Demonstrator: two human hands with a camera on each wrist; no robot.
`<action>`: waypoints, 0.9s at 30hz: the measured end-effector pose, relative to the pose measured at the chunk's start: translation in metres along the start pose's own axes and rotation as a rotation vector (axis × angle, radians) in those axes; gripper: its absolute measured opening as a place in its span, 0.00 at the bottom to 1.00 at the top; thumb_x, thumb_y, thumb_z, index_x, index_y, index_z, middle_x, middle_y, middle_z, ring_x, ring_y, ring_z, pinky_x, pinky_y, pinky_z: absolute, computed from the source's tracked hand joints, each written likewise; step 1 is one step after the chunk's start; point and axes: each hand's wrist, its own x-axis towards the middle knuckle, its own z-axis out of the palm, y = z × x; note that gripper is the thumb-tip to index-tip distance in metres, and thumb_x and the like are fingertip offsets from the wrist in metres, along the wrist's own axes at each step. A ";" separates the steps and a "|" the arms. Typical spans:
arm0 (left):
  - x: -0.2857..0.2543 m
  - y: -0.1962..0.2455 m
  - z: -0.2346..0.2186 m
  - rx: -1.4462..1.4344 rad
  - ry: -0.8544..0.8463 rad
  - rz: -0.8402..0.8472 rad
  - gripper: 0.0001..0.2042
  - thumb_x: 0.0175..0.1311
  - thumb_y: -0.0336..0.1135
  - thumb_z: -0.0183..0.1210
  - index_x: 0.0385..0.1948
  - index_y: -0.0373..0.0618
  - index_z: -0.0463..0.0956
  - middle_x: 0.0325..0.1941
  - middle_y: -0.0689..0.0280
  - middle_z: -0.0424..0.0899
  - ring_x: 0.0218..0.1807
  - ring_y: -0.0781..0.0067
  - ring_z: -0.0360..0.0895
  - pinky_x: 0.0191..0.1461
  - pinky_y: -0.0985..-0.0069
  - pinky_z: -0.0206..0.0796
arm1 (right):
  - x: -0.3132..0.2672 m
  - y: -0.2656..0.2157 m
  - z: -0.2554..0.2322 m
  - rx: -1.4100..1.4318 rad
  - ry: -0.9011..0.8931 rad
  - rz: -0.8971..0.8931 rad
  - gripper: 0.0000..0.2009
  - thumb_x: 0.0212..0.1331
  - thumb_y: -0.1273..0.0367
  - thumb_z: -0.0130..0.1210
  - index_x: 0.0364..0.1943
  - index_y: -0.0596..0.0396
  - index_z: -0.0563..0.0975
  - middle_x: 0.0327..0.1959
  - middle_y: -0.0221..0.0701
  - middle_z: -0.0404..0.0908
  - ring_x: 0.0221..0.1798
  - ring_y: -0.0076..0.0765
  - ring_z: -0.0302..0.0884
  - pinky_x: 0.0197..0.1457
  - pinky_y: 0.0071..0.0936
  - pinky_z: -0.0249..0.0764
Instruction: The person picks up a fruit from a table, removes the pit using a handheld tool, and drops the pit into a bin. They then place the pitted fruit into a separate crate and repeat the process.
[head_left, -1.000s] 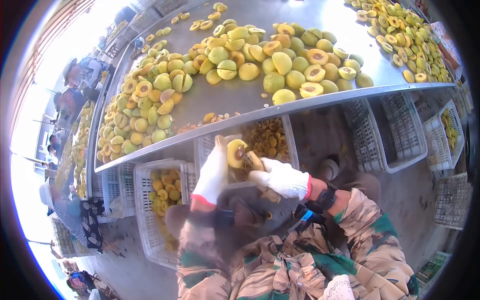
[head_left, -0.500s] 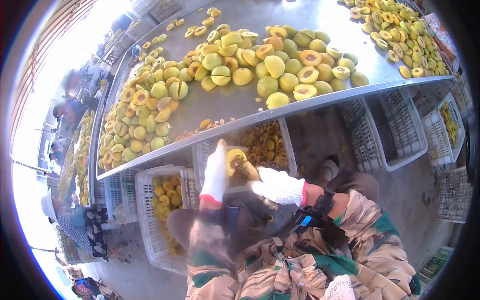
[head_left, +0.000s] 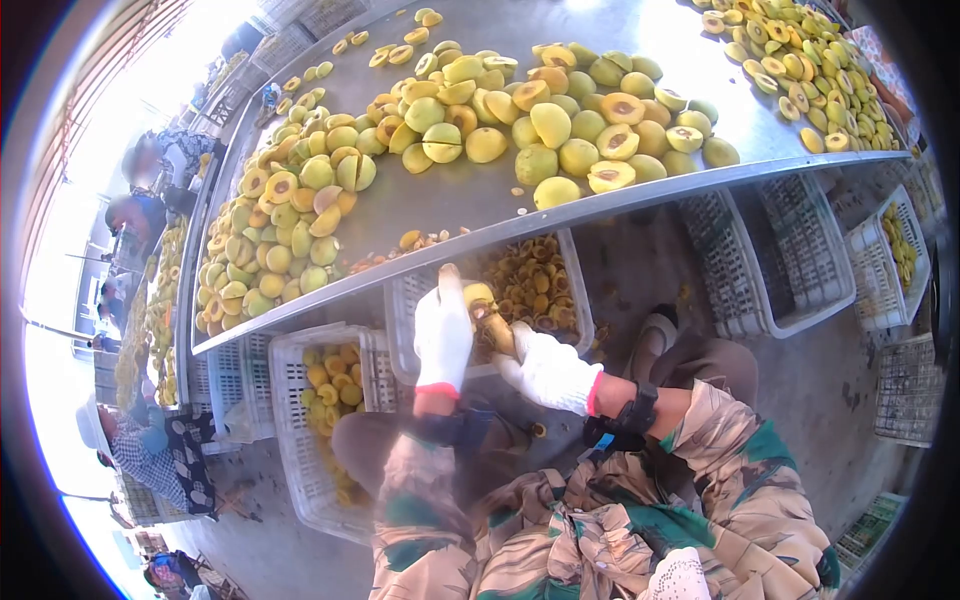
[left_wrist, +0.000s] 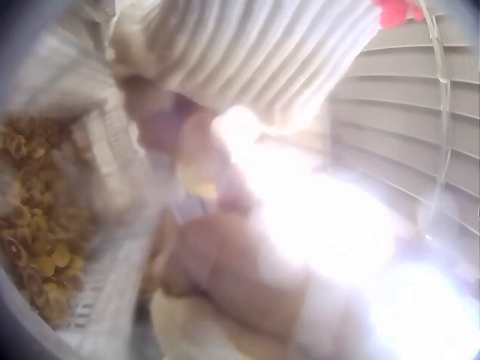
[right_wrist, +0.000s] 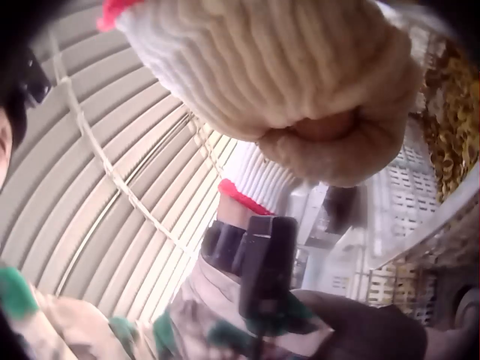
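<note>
In the head view my left hand (head_left: 443, 335), in a white knit glove with a bare fingertip, holds a yellow-green peach half (head_left: 480, 295), cut face turned to the right. My gloved right hand (head_left: 550, 370) grips a thick tan-brown tool handle (head_left: 497, 332); its far end meets the fruit's brown centre, and the tip is hidden. Both hands are over a white crate (head_left: 402, 340) of brownish-yellow fruit pieces (head_left: 535, 285). The right wrist view shows curled glove fingers (right_wrist: 337, 154). Glare and blur cover much of the left wrist view, where the peach half (left_wrist: 196, 169) shows partly.
A metal table (head_left: 400, 190) with a raised edge lies ahead, bearing piles of halved peaches (head_left: 290, 220). To the left stands a crate (head_left: 290, 430) of yellow halves; more crates (head_left: 735, 270) stand at right under the table. Other people (head_left: 140, 450) are at far left.
My left hand has turned and moved slightly right, tilting the peach half. My right hand stays on the handle, which now points more steeply up into the fruit.
</note>
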 end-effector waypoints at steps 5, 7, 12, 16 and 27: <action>0.019 -0.025 -0.006 -0.303 -0.186 -0.040 0.30 0.73 0.55 0.40 0.33 0.36 0.84 0.28 0.63 0.85 0.30 0.75 0.78 0.34 0.77 0.65 | -0.002 0.006 -0.032 0.659 -0.486 0.112 0.17 0.66 0.56 0.50 0.45 0.57 0.71 0.29 0.32 0.79 0.27 0.27 0.78 0.33 0.29 0.76; 0.014 -0.009 -0.015 -0.150 -0.245 -0.033 0.29 0.74 0.54 0.41 0.33 0.35 0.83 0.29 0.62 0.85 0.30 0.76 0.78 0.34 0.77 0.65 | 0.000 -0.001 -0.035 0.425 -0.496 0.111 0.18 0.65 0.55 0.50 0.45 0.57 0.73 0.31 0.35 0.81 0.32 0.34 0.80 0.38 0.32 0.76; -0.008 -0.012 0.018 -0.041 0.244 0.138 0.29 0.75 0.55 0.40 0.38 0.35 0.83 0.32 0.61 0.86 0.32 0.75 0.78 0.38 0.77 0.67 | 0.004 0.002 0.002 0.345 -0.145 0.114 0.22 0.63 0.54 0.50 0.50 0.58 0.74 0.39 0.43 0.83 0.44 0.46 0.81 0.51 0.37 0.74; -0.007 -0.009 0.022 -0.318 0.143 -0.007 0.28 0.75 0.53 0.40 0.39 0.37 0.83 0.35 0.60 0.86 0.37 0.71 0.81 0.46 0.74 0.70 | -0.001 -0.003 -0.023 0.581 -0.332 0.164 0.16 0.65 0.57 0.51 0.45 0.55 0.72 0.34 0.34 0.79 0.29 0.32 0.78 0.34 0.32 0.75; -0.007 -0.019 0.018 -0.698 -0.026 -0.064 0.29 0.76 0.57 0.40 0.43 0.35 0.80 0.34 0.61 0.83 0.35 0.73 0.80 0.42 0.77 0.74 | -0.002 0.007 -0.025 1.241 -0.640 0.257 0.08 0.67 0.62 0.55 0.38 0.48 0.69 0.24 0.21 0.68 0.18 0.17 0.61 0.19 0.19 0.61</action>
